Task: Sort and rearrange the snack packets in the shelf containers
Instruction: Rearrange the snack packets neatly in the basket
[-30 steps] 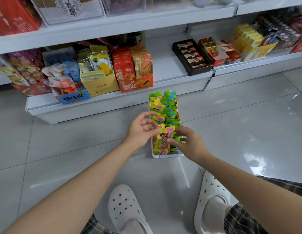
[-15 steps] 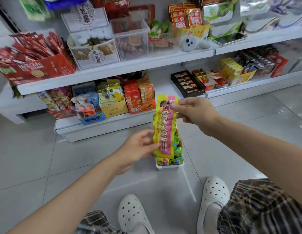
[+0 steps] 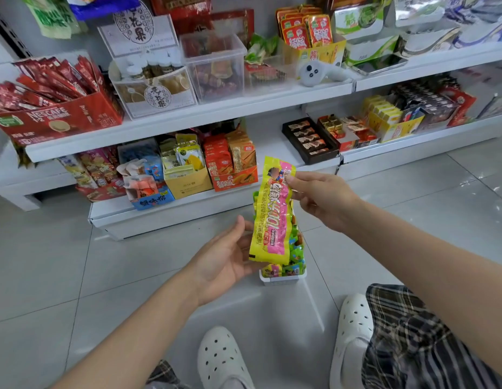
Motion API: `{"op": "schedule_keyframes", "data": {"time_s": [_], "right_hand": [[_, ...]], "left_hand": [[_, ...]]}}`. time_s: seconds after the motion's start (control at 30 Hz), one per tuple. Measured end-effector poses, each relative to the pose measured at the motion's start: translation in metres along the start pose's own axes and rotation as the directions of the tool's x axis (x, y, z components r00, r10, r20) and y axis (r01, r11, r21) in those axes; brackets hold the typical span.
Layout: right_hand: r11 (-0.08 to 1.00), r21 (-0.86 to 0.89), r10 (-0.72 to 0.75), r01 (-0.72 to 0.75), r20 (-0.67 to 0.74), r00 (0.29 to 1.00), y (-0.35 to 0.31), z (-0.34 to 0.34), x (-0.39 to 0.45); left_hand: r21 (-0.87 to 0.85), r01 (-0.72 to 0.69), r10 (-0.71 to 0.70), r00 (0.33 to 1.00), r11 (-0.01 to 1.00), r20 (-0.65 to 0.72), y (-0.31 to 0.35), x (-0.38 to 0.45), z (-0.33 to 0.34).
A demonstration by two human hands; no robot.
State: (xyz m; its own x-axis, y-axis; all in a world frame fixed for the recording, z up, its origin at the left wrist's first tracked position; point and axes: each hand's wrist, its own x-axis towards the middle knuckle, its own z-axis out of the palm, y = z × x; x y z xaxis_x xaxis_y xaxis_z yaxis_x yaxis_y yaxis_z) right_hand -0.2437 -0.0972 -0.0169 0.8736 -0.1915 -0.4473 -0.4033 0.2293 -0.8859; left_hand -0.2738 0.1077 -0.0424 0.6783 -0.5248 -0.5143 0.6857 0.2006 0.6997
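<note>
Right hand [image 3: 320, 200], centre right of the frame, pinches the top edge of a long yellow and pink snack packet [image 3: 273, 211], which hangs upright at centre. Left hand [image 3: 227, 259], just below and left, is open with its fingers loose, its thumb touching the packet's left edge and its fingertips under the bottom corner. Behind the packet, a white container [image 3: 282, 279] of green and yellow packets stands on the grey tiled floor [image 3: 61, 262]. White shelves [image 3: 188, 119] of boxed snacks fill the upper frame.

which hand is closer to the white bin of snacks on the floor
Left. The left hand is just beside the white bin, at the yellow packet's bottom; the right hand pinches its top, higher up.
</note>
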Motion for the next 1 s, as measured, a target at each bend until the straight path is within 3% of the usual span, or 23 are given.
{"op": "schedule_keyframes", "data": {"time_s": [0.07, 0.17, 0.3, 0.37, 0.43, 0.5, 0.6, 0.87, 1.0], "right_hand": [[0.986, 0.165, 0.015, -0.035, 0.119, 0.993, -0.002, 0.004, 0.001], [0.937, 0.335, 0.024, -0.103, 0.233, 0.972, -0.004, 0.01, 0.001], [0.885, 0.417, 0.086, -0.207, 0.29, 0.953, -0.01, 0.004, 0.0], [0.907, 0.367, 0.092, -0.207, 0.306, 0.948, -0.012, -0.005, 0.0], [0.97, 0.209, 0.063, -0.128, 0.293, 0.954, -0.013, -0.011, -0.001], [0.994, 0.101, 0.007, -0.033, 0.246, 0.969, -0.015, -0.013, -0.003], [0.996, 0.092, -0.009, -0.004, 0.146, 0.989, -0.015, -0.017, 0.0], [0.988, 0.136, 0.055, -0.073, 0.136, 0.989, -0.016, -0.01, -0.001], [0.966, 0.225, 0.102, -0.127, 0.122, 0.987, -0.019, -0.009, -0.002]], "left_hand": [[-0.16, 0.096, -0.081, 0.992, 0.982, 0.098, 0.002, 0.001, 0.01], [-0.194, 0.168, -0.128, 0.97, 0.966, 0.204, 0.001, 0.003, 0.026], [-0.103, 0.017, -0.012, 0.999, 0.995, 0.045, 0.004, 0.008, 0.038], [0.064, -0.095, 0.098, 0.994, 0.993, -0.047, 0.003, 0.012, 0.037], [0.166, -0.166, 0.182, 0.979, 0.972, -0.088, -0.001, 0.014, 0.036], [0.182, -0.163, 0.182, 0.979, 0.97, -0.091, -0.006, 0.014, 0.037], [0.21, -0.144, 0.154, 0.988, 0.967, -0.031, -0.008, 0.013, 0.034], [0.114, -0.097, 0.09, 0.994, 0.989, 0.068, -0.007, 0.005, 0.019], [-0.162, 0.057, -0.021, 0.976, 0.985, 0.215, -0.001, 0.002, 0.017]]}}
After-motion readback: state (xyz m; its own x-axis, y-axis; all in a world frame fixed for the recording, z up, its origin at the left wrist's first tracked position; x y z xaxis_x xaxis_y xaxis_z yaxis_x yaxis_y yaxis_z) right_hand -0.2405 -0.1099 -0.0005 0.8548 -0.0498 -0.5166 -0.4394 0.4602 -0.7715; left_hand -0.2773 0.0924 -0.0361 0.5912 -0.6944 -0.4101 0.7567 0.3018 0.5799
